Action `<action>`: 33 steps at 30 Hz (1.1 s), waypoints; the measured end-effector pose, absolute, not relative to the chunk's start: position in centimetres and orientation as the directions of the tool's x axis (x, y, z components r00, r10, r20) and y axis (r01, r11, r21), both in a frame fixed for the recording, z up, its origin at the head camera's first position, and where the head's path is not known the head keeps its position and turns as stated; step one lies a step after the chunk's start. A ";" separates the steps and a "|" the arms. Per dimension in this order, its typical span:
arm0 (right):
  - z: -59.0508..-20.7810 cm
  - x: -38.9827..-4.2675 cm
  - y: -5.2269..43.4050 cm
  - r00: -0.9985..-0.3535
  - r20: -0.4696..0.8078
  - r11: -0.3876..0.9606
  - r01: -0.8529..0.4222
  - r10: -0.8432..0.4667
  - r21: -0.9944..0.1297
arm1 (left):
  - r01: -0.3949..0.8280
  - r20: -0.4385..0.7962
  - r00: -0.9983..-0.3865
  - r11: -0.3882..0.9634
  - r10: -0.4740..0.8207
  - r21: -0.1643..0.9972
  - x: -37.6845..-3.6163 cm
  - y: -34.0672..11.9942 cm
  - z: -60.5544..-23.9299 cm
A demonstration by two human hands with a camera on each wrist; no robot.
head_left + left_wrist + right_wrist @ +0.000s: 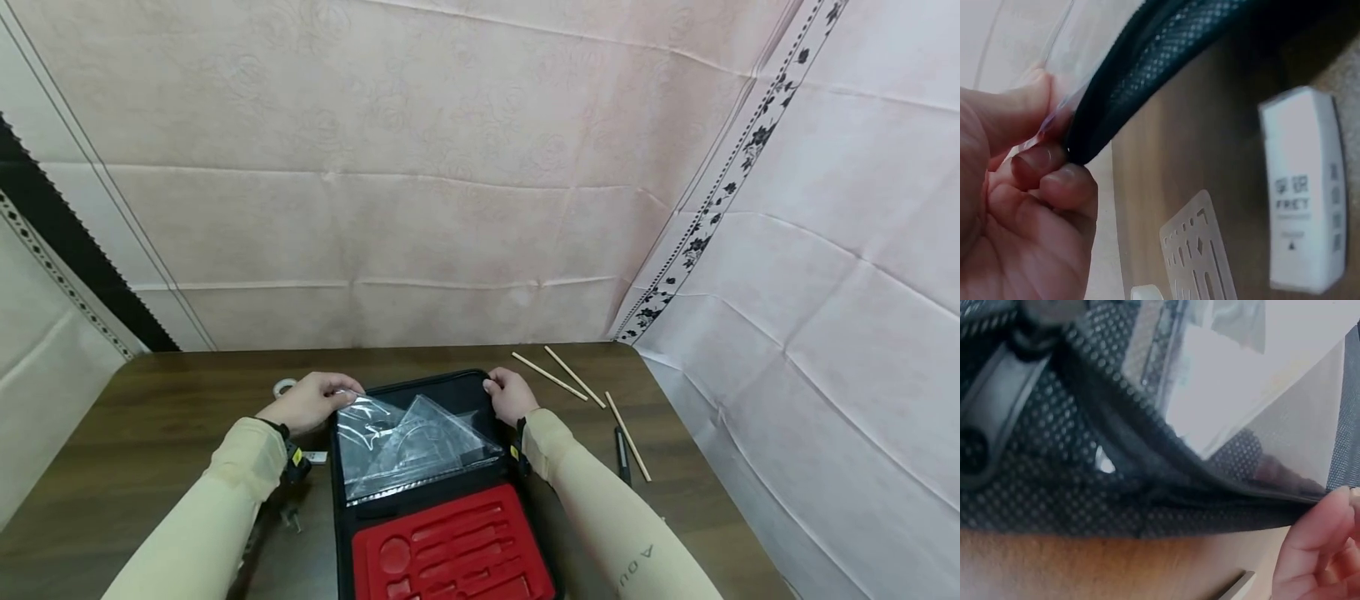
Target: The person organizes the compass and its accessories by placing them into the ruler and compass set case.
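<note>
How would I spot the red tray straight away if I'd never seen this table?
On the brown table, find the open black case. Its far half holds clear plastic; the red tray sits in the half nearer the person. Shaped hollows, one of them round, mark it, and nothing else here is red.

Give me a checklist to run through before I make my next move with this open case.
1. Case open: ok, the black case shows its red tray.
2. Left hand set: ok, the left hand pinches the clear pouch at the case's edge.
3. Right hand set: ok, the right hand pinches the case's edge opposite.
4. Clear triangle fully inside the pouch: cannot tell, the transparent layers overlap.
5. Loose items off the table: not ok, three wooden sticks and a white FREY box lie beside the case.
6. Whole tray visible: not ok, the head view cuts off its near end.
</note>
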State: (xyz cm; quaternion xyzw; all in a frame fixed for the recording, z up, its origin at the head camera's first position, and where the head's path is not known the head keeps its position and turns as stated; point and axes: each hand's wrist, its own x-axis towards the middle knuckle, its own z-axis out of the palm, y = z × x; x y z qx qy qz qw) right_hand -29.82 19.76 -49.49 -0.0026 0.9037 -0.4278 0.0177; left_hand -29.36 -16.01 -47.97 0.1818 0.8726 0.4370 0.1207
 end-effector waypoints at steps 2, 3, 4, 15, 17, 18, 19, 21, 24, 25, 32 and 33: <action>-49.3 -29.8 19.7 -0.999 -0.028 0.638 0.009 -0.021 -0.770 | 0.221 -0.048 -0.905 0.563 0.422 0.797 -29.3 -15.8 -48.0; -49.3 -29.8 19.7 -1.000 -0.024 0.649 0.006 -0.019 -0.761 | 0.226 -0.044 -0.906 0.569 0.421 0.790 -29.3 -15.7 -47.9; -49.3 -29.8 19.7 -1.000 -0.018 0.662 0.003 -0.017 -0.749 | 0.233 -0.040 -0.905 0.574 0.423 0.785 -29.1 -15.7 -47.9; -49.1 -29.8 19.7 -1.000 0.001 0.740 0.018 0.025 -0.672 | 0.288 0.004 -0.893 0.563 0.451 0.775 -27.7 -15.4 -47.9; -49.2 -29.8 19.6 -0.999 -0.017 0.710 0.033 0.030 -0.703 | 0.286 0.025 -0.903 0.559 0.428 0.778 -27.7 -15.5 -48.1; -49.2 -29.9 19.5 -0.999 -0.026 0.691 0.040 0.031 -0.722 | 0.276 0.031 -0.913 0.561 0.407 0.780 -27.7 -15.6 -48.1; -49.2 -29.9 19.5 -0.999 -0.036 0.668 0.047 0.031 -0.743 | 0.265 0.036 -0.922 0.560 0.386 0.785 -27.7 -15.5 -48.1; -49.2 -29.9 19.6 -0.998 -0.056 0.618 0.063 0.031 -0.784 | 0.213 0.028 -0.945 0.547 0.325 0.810 -27.9 -15.5 -48.2; -49.2 -30.0 19.7 -0.998 -0.057 0.577 0.060 0.023 -0.814 | 0.059 -0.048 -0.975 0.459 0.216 0.886 -28.0 -15.4 -47.9; -49.2 -30.0 19.8 -0.998 -0.057 0.568 0.058 0.021 -0.821 | 0.010 -0.074 -0.979 0.410 0.188 0.912 -28.0 -15.4 -47.8; -48.9 -29.9 20.1 -0.997 -0.073 0.524 0.066 0.008 -0.849 | -0.242 -0.262 -0.954 0.138 0.149 0.960 -28.3 -15.6 -47.6; -48.9 -29.9 20.2 -0.998 -0.070 0.525 0.060 0.001 -0.849 | -0.259 -0.276 -0.950 0.126 0.147 0.958 -28.3 -15.6 -47.7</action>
